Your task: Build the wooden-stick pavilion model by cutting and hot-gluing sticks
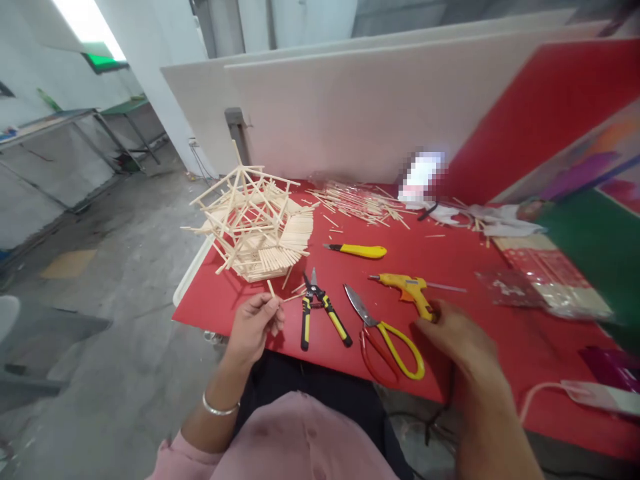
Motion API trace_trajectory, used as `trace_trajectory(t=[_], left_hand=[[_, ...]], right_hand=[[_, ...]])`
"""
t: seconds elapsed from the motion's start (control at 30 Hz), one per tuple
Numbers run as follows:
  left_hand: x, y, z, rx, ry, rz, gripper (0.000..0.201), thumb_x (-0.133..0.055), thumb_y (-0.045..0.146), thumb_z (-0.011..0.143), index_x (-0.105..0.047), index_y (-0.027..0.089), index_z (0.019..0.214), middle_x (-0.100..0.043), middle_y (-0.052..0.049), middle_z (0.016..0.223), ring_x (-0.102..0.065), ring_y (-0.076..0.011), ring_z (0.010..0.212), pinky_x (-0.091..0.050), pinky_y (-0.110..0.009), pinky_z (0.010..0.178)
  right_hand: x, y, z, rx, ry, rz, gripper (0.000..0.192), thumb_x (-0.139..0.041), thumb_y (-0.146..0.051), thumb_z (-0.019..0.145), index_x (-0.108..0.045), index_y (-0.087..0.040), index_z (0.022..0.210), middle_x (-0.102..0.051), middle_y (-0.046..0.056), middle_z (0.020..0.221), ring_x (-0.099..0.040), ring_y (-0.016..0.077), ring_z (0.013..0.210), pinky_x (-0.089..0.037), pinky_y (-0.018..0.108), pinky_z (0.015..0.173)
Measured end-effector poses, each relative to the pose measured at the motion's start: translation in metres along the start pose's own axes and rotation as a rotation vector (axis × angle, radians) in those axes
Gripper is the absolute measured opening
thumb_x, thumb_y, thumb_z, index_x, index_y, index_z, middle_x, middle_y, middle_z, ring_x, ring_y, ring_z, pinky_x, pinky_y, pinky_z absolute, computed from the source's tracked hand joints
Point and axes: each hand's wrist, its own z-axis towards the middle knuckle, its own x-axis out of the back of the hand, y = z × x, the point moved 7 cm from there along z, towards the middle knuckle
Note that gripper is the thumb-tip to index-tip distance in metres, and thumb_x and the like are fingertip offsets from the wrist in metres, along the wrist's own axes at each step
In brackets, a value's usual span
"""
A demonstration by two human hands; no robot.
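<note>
My left hand (254, 328) pinches a short thin wooden stick (271, 288) near the table's front edge, just below a wooden stick model (255, 223) built of many pale sticks. My right hand (460, 337) rests at the handle of a yellow glue gun (407, 288) lying on the red table (450, 260); whether its fingers are closed on the handle is unclear. Between the hands lie black-and-yellow pliers (320, 312) and scissors (387, 333) with yellow and red handles.
A yellow utility knife (360, 251) lies mid-table. A heap of loose sticks (357, 200) sits at the back, beside white crumpled paper (493, 219). Clear plastic packets (545, 287) lie at the right. White and red boards stand behind. A white cable and plug (595, 395) lie front right.
</note>
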Motion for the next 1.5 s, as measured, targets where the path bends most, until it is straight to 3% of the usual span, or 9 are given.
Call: trace_trajectory(t=[0.2, 0.37, 0.47, 0.57, 0.67, 0.83, 1.0, 1.13, 1.5], left_hand=[[0.002, 0.009, -0.001, 0.004, 0.025, -0.067, 0.030, -0.080, 0.037, 0.066, -0.065, 0.012, 0.077, -0.064, 0.000, 0.056, -0.056, -0.0065, 0.044, -0.038, -0.014, 0.039], [0.012, 0.016, 0.003, 0.006, 0.009, -0.073, 0.032, -0.078, 0.041, 0.068, -0.063, 0.013, 0.071, -0.060, 0.001, 0.050, -0.049, -0.0053, 0.038, -0.033, -0.015, 0.035], [0.014, 0.019, 0.010, 0.003, -0.001, -0.084, 0.034, -0.077, 0.043, 0.067, -0.062, 0.013, 0.068, -0.058, 0.002, 0.047, -0.048, -0.0056, 0.037, -0.033, -0.015, 0.035], [0.010, 0.021, 0.017, 0.012, -0.020, -0.111, 0.035, -0.077, 0.045, 0.066, -0.062, 0.013, 0.067, -0.057, 0.002, 0.045, -0.047, -0.0056, 0.036, -0.032, -0.016, 0.036], [0.008, 0.021, 0.025, 0.036, -0.011, -0.142, 0.036, -0.078, 0.045, 0.063, -0.060, 0.014, 0.065, -0.056, 0.003, 0.044, -0.046, -0.0055, 0.036, -0.031, -0.016, 0.036], [0.008, 0.020, 0.036, 0.048, -0.005, -0.168, 0.037, -0.078, 0.046, 0.061, -0.061, 0.013, 0.065, -0.054, 0.003, 0.042, -0.043, -0.0049, 0.035, -0.030, -0.017, 0.037], [0.010, 0.021, 0.041, 0.048, -0.018, -0.168, 0.037, -0.078, 0.046, 0.062, -0.060, 0.014, 0.063, -0.052, 0.004, 0.041, -0.041, -0.0047, 0.034, -0.027, -0.017, 0.036], [0.013, 0.020, 0.040, 0.041, -0.022, -0.145, 0.037, -0.077, 0.047, 0.062, -0.059, 0.014, 0.062, -0.051, 0.004, 0.040, -0.040, -0.0046, 0.034, -0.026, -0.018, 0.037], [0.012, 0.020, 0.046, 0.026, -0.017, -0.175, 0.036, -0.075, 0.046, 0.064, -0.057, 0.015, 0.062, -0.049, 0.005, 0.040, -0.038, -0.0050, 0.034, -0.023, -0.019, 0.037]], right_hand=[[0.000, -0.004, 0.010, -0.103, 0.046, 0.307, 0.014, -0.059, -0.038, 0.066, -0.056, -0.024, 0.064, -0.059, 0.009, 0.061, -0.060, 0.0243, 0.060, -0.038, 0.035, 0.053], [0.021, -0.045, -0.026, 0.027, 0.206, 0.656, 0.038, -0.059, -0.050, 0.069, -0.055, -0.023, 0.095, -0.062, 0.003, 0.075, -0.060, 0.0218, 0.065, -0.046, 0.034, 0.058], [0.029, -0.091, -0.051, 0.211, 0.036, 1.040, 0.040, -0.070, -0.044, 0.063, -0.059, -0.021, 0.094, -0.063, 0.001, 0.077, -0.060, 0.0183, 0.065, -0.049, 0.032, 0.062], [0.046, -0.130, -0.072, 0.297, -0.005, 1.145, 0.031, -0.067, -0.037, 0.068, -0.059, -0.021, 0.093, -0.062, 0.000, 0.078, -0.059, 0.0161, 0.066, -0.048, 0.028, 0.061], [0.064, -0.164, -0.086, 0.395, 0.088, 1.012, 0.031, -0.061, -0.044, 0.075, -0.057, -0.022, 0.097, -0.061, 0.000, 0.077, -0.057, 0.0152, 0.063, -0.046, 0.027, 0.057], [0.082, -0.215, -0.101, 0.514, 0.529, 0.399, 0.046, -0.065, -0.062, 0.069, -0.058, -0.019, 0.084, -0.055, -0.002, 0.057, -0.051, 0.0151, 0.050, -0.036, 0.026, 0.050], [0.083, -0.250, -0.116, 0.717, 0.889, 0.070, 0.029, -0.060, -0.047, 0.081, -0.061, -0.017, 0.085, -0.065, 0.004, 0.069, -0.060, 0.0169, 0.063, -0.036, 0.026, 0.055], [0.081, -0.255, -0.116, 0.758, 0.890, 0.027, 0.019, -0.058, -0.037, 0.083, -0.063, -0.019, 0.086, -0.067, 0.003, 0.074, -0.061, 0.0152, 0.067, -0.036, 0.025, 0.057], [0.084, -0.270, -0.111, 0.820, 0.819, -0.023, 0.024, -0.054, -0.035, 0.087, -0.063, -0.016, 0.098, -0.068, 0.004, 0.082, -0.059, 0.0145, 0.069, -0.034, 0.025, 0.056]])
